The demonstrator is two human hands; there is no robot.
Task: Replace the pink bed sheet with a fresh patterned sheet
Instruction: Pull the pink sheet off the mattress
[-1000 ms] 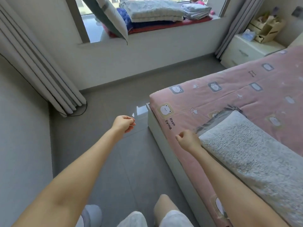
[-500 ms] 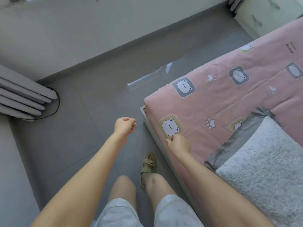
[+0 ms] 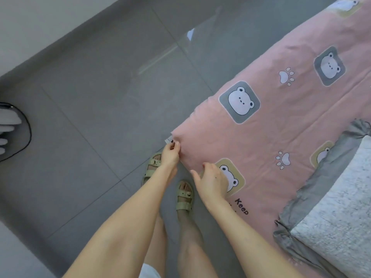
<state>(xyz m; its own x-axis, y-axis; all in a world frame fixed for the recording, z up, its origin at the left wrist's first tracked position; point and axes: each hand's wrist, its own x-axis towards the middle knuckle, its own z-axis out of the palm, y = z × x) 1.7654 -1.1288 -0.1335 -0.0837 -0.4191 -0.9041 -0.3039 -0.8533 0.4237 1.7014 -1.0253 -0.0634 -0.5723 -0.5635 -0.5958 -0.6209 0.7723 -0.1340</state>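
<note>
At the near corner of the pink sheet (image 3: 271,125), the left hand (image 3: 170,156) pinches the fabric between its fingertips, just beneath a small white tag (image 3: 168,140). Just right of them the right hand (image 3: 211,180) rests on the sheet, fingers loosely apart and thumb out past the edge, partly covering a yellow bear patch (image 3: 235,177). Farther right of both hands, a grey fluffy blanket (image 3: 337,213) lies on the sheet.

Left hand (image 3: 170,157) and right hand (image 3: 210,182) bare, forearms bare; pale shorts (image 3: 149,272); olive-beige sandals (image 3: 185,199), two buckled straps on each foot.
</note>
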